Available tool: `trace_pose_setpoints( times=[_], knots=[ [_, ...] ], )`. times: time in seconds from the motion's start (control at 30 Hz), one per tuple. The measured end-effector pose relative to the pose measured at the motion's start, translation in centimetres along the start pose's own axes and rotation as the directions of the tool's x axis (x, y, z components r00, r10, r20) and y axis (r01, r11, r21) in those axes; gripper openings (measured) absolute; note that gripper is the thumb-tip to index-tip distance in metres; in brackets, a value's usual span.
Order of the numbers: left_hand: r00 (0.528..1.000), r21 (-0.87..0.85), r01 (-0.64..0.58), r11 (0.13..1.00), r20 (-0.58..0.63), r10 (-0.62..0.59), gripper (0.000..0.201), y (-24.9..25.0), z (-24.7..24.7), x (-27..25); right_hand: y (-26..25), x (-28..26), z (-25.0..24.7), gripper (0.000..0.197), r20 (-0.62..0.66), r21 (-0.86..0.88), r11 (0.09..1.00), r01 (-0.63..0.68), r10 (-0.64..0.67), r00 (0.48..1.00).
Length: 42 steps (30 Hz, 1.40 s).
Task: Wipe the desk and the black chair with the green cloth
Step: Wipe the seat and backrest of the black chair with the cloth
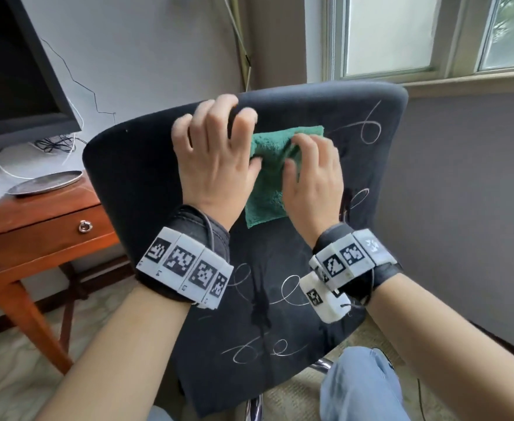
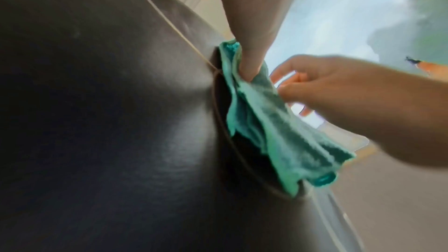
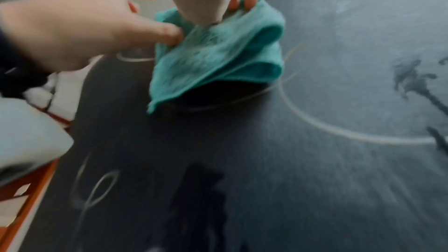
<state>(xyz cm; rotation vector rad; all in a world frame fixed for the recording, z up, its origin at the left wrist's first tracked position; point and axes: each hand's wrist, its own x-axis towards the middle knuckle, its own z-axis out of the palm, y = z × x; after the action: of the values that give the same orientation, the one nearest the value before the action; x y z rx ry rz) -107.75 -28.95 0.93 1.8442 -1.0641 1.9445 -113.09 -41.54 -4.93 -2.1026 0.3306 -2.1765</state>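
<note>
The black chair [image 1: 146, 177] has its padded back facing me, marked with white looping lines [image 1: 368, 129] and dark wet streaks. A green cloth [image 1: 267, 177] lies bunched against the upper part of the back. My right hand [image 1: 298, 153] grips a fold of the cloth between thumb and curled fingers. To the left of it is my left hand [image 1: 237, 141], fingers spread over the chair's top edge and thumb pressing the cloth's left side. In the left wrist view the thumb [image 2: 249, 55] digs into the cloth [image 2: 278, 131]. In the right wrist view the cloth [image 3: 218, 55] hangs folded.
A wooden side table [image 1: 37, 226] with a drawer stands left of the chair, carrying a metal plate [image 1: 46, 182]. A dark monitor [image 1: 15, 71] and cables sit behind it. A window [image 1: 431, 34] is at the back right. My knee in jeans [image 1: 362, 387] is below the chair.
</note>
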Motion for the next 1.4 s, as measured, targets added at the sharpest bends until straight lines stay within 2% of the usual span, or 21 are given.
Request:
trace_pose_setpoints(
  times=[0.07,0.17,0.3,0.4,0.53,0.63,0.7,0.83,0.93,1.0,1.07,1.13,1.17,1.23,1.3,1.4],
  knots=[
    [0.996,0.006,0.061,0.998,0.065,-0.061,0.072,-0.2,-0.2,0.1,-0.9,-2.0,0.2,0.045,0.136,0.041,0.999,-0.014,0.008,0.991],
    [0.98,-0.019,0.077,0.997,0.185,-0.072,0.079,-0.9,-0.8,0.3,-1.4,-3.8,0.7,0.058,0.293,-0.016,1.0,0.018,-0.012,0.956],
    [0.949,-0.11,0.067,0.992,0.313,-0.029,0.071,-2.9,-1.8,0.5,-1.3,-3.3,1.4,0.06,0.313,-0.058,0.998,0.02,-0.001,0.95],
    [0.931,-0.131,0.129,0.983,0.356,-0.075,0.058,-5.1,-2.8,0.6,-1.1,-3.2,1.4,0.061,0.305,-0.048,0.999,0.006,0.009,0.952],
    [0.932,-0.115,0.112,0.987,0.358,-0.064,0.053,-8.0,-3.6,-0.1,-1.1,-0.7,1.3,0.06,0.257,-0.038,0.992,0.12,-0.107,0.961],
    [0.931,-0.132,0.066,0.989,0.364,-0.013,0.06,-9.1,-3.3,-0.8,-1.6,1.2,1.5,0.065,0.22,-0.03,0.992,0.126,-0.117,0.969],
    [0.943,-0.159,0.069,0.985,0.333,-0.012,0.061,-9.2,-2.9,-1.2,-1.8,0.3,1.6,0.074,0.253,-0.039,0.988,0.152,-0.138,0.958],
    [0.965,-0.197,0.103,0.975,0.256,-0.05,0.056,-8.9,-2.5,-1.5,-1.3,-3.0,1.7,0.081,0.417,-0.095,0.949,0.301,-0.236,0.878],
    [0.97,-0.201,0.081,0.976,0.242,-0.03,0.056,-9.0,-2.3,-1.5,-1.1,-3.2,1.6,0.074,0.412,-0.095,0.95,0.298,-0.235,0.88],
    [0.98,-0.195,0.031,0.98,0.199,0.008,0.056,-8.8,-2.5,-1.5,-1.1,-3.1,1.2,0.068,0.388,-0.06,0.952,0.301,-0.255,0.886],
    [0.984,-0.146,-0.13,0.981,0.106,0.146,0.052,-8.0,-2.5,-2.2,-1.1,-2.9,0.6,0.064,0.383,-0.022,0.956,0.294,-0.264,0.885],
    [0.945,-0.076,-0.319,0.945,0.057,0.323,0.052,-7.3,-2.3,-2.8,-1.1,-2.6,-0.1,0.062,0.387,0.009,0.96,0.28,-0.262,0.884],
    [0.927,-0.054,-0.365,0.929,0.073,0.368,0.054,-7.2,-2.2,-2.9,-1.1,-2.4,-0.5,0.061,0.389,0.014,0.96,0.278,-0.262,0.883],
    [0.935,-0.051,-0.32,0.946,0.147,0.324,0.061,-7.5,-2.1,-2.6,-1.3,-2.2,-1.0,0.061,0.412,-0.005,0.954,0.3,-0.271,0.87],
    [0.952,-0.093,-0.185,0.978,0.23,0.202,0.065,-8.3,-2.3,-2.1,-1.6,-2.0,-1.0,0.065,0.45,-0.038,0.946,0.322,-0.272,0.851],
    [0.955,-0.137,-0.052,0.989,0.283,0.09,0.064,-9.5,-2.9,-1.8,-3.1,-1.1,-0.2,0.079,0.47,-0.054,0.964,0.259,-0.205,0.858]
  ],
)
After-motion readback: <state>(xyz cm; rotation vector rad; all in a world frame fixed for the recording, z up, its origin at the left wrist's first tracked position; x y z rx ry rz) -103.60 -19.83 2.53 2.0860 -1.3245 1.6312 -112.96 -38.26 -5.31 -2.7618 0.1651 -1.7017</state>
